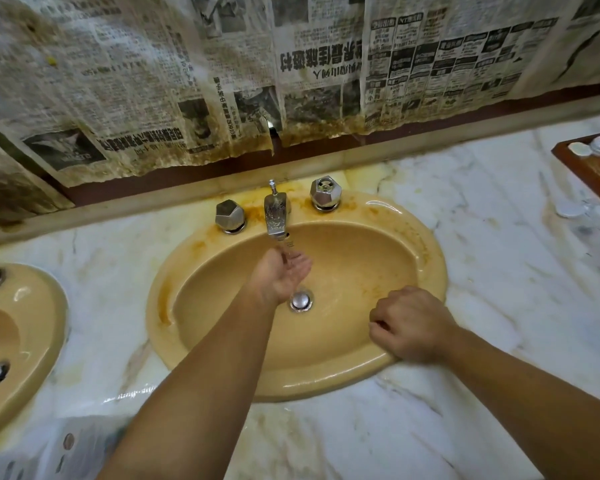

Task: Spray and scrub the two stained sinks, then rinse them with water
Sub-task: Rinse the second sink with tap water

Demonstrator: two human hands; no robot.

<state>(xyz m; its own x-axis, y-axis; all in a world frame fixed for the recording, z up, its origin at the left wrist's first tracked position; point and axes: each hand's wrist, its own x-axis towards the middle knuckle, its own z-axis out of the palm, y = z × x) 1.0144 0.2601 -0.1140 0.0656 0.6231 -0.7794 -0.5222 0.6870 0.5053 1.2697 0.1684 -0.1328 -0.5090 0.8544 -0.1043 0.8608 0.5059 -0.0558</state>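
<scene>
From the head camera I see the tan oval sink [326, 379] set in the marble counter [499, 271] at centre, orange stains along its far rim around the chrome faucet spout [276, 216]. A second sink [54, 306] is cut off at the left edge. My left hand [284, 271] lies open and cupped, palm up, just under the spout where a thin stream of water [286, 247] falls onto it, above the drain stopper [301, 300]. My right hand [413, 327] rests on the near right rim, fingers curled in with nothing visible in them.
</scene>
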